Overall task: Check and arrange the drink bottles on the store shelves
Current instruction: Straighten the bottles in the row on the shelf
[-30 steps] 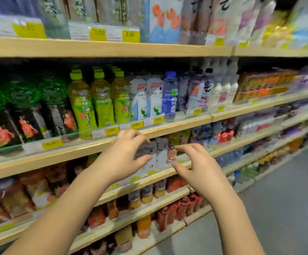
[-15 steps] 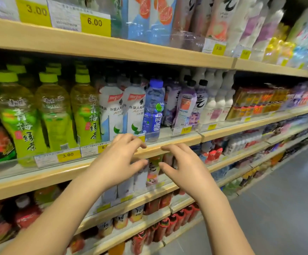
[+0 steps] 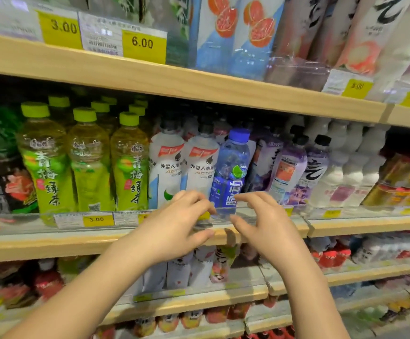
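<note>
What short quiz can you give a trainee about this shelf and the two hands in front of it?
1. True or false: the right hand holds a green tea bottle.
2. Which cap colour has the single bottle standing between the white bottles and the purple bottles? A blue, B red, C orange.
3. Fill in: the price tag below the green tea bottles reads ___.
Key: 1 false, it holds nothing; 2 A; 3 3.00.

Glossy clear plastic blue bottle (image 3: 231, 172) stands on a matt, light wood-look shelf (image 3: 52, 243).
</note>
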The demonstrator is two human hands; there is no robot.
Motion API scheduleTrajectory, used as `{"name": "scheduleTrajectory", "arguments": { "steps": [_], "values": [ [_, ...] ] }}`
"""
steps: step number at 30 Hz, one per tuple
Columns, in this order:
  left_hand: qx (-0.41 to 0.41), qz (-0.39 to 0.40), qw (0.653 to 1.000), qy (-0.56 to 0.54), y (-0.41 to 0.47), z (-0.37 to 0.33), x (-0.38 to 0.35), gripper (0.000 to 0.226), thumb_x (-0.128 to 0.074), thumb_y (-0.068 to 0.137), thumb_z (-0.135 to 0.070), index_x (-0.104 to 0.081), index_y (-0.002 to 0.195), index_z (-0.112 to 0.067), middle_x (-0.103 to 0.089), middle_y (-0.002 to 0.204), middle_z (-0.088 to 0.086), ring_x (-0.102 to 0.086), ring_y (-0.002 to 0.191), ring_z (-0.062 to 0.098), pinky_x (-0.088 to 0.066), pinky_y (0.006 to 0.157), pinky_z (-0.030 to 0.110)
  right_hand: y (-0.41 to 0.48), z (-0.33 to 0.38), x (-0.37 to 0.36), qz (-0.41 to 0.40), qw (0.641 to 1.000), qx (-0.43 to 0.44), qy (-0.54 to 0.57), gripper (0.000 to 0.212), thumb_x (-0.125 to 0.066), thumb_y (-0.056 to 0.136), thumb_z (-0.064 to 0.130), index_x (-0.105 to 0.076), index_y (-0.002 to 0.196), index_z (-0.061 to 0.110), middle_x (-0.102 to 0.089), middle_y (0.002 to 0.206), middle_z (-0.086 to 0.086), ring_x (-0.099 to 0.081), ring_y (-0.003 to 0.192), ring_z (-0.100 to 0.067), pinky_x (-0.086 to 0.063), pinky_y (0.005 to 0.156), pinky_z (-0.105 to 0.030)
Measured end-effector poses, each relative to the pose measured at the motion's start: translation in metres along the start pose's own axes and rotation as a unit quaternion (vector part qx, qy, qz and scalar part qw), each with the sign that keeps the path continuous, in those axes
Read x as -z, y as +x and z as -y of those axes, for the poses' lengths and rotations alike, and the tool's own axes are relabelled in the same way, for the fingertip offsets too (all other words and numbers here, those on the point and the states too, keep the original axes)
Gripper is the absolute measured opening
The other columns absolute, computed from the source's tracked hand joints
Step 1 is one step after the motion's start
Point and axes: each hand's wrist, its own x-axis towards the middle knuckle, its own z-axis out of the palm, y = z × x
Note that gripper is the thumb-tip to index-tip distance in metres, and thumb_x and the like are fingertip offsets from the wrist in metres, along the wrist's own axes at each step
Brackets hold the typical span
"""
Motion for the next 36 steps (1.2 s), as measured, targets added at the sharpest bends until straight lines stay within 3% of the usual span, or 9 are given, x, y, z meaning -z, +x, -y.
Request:
{"name": "scheduleTrajectory", "arguments": {
  "steps": [7, 11, 16, 19, 24, 29, 32, 36],
  "values": [
    [0.058, -0.024, 0.995, 0.080, -0.005, -0.026, -0.019, 0.048, -0.056, 0.092, -0.054, -0.045, 0.135, -0.036, -0.039, 0.137, -0.013, -0.033, 0.131, 0.010, -0.034, 0.110, 0.032, 0.027, -0.034, 0.008, 0.027, 0.997, 0.059, 0.045, 0.041, -0.067, 0.094, 0.041, -0.061, 0.133, 0.031, -0.054, 0.131, 0.013, -0.056, 0.119, -0.007, -0.049, 0.099, -0.033],
    [0.076, -0.038, 0.986, 0.147, -0.011, -0.034, -0.034, 0.051, -0.063, 0.090, -0.045, -0.047, 0.136, -0.031, -0.036, 0.145, -0.006, -0.034, 0.135, 0.016, -0.035, 0.112, 0.036, 0.039, -0.048, 0.010, 0.014, 0.994, 0.073, 0.082, 0.039, -0.068, 0.094, 0.044, -0.061, 0.130, 0.033, -0.058, 0.125, 0.014, -0.055, 0.110, -0.002, -0.043, 0.089, -0.023],
    [0.074, -0.059, 0.983, 0.156, -0.019, -0.039, -0.041, 0.042, -0.064, 0.092, -0.034, -0.054, 0.132, -0.025, -0.039, 0.148, 0.000, -0.036, 0.139, 0.020, -0.035, 0.112, 0.036, 0.052, -0.048, 0.008, 0.007, 0.989, 0.067, 0.129, 0.051, -0.068, 0.091, 0.050, -0.057, 0.135, 0.028, -0.059, 0.121, 0.012, -0.056, 0.100, 0.001, -0.041, 0.076, -0.016],
    [0.064, -0.072, 0.981, 0.166, -0.023, -0.036, -0.043, 0.035, -0.062, 0.094, -0.026, -0.057, 0.128, -0.019, -0.042, 0.148, 0.004, -0.039, 0.138, 0.024, -0.039, 0.110, 0.038, 0.059, -0.043, 0.007, 0.008, 0.987, 0.053, 0.150, 0.053, -0.070, 0.088, 0.055, -0.053, 0.129, 0.027, -0.059, 0.120, 0.012, -0.056, 0.093, 0.005, -0.036, 0.066, -0.009],
    [0.034, -0.073, 0.978, 0.191, -0.032, -0.016, -0.051, 0.041, -0.071, 0.089, -0.017, -0.057, 0.128, -0.018, -0.049, 0.140, 0.003, -0.047, 0.128, 0.022, -0.046, 0.101, 0.036, 0.069, -0.035, 0.003, 0.033, 0.984, 0.025, 0.171, 0.044, -0.072, 0.086, 0.056, -0.049, 0.114, 0.032, -0.061, 0.114, 0.008, -0.058, 0.097, -0.003, -0.040, 0.065, -0.014],
    [0.058, -0.053, 0.982, 0.169, -0.048, 0.009, -0.058, 0.054, -0.072, 0.089, -0.022, -0.047, 0.137, -0.027, -0.046, 0.137, -0.007, -0.046, 0.125, 0.014, -0.049, 0.098, 0.033, 0.075, -0.032, -0.004, 0.042, 0.986, -0.008, 0.160, 0.051, -0.073, 0.083, 0.061, -0.052, 0.113, 0.025, -0.061, 0.110, 0.004, -0.060, 0.090, -0.009, -0.043, 0.062, -0.022],
    [0.079, -0.056, 0.991, 0.096, -0.056, 0.016, -0.059, 0.050, -0.064, 0.095, -0.033, -0.044, 0.141, -0.035, -0.041, 0.140, -0.017, -0.038, 0.132, 0.006, -0.040, 0.107, 0.027, 0.074, -0.029, -0.010, 0.045, 0.988, -0.016, 0.148, 0.054, -0.075, 0.082, 0.060, -0.051, 0.112, 0.021, -0.058, 0.108, 0.001, -0.059, 0.089, -0.013, -0.041, 0.061, -0.025],
    [0.096, -0.068, 0.993, 0.006, -0.056, 0.021, -0.057, 0.043, -0.061, 0.097, -0.033, -0.051, 0.137, -0.043, -0.043, 0.134, -0.028, -0.035, 0.133, -0.002, -0.035, 0.110, 0.025, 0.071, -0.027, -0.019, 0.045, 0.987, -0.027, 0.151, 0.054, -0.077, 0.082, 0.056, -0.052, 0.112, 0.019, -0.056, 0.109, 0.000, -0.059, 0.093, -0.017, -0.048, 0.073, -0.032]
  ]
}}
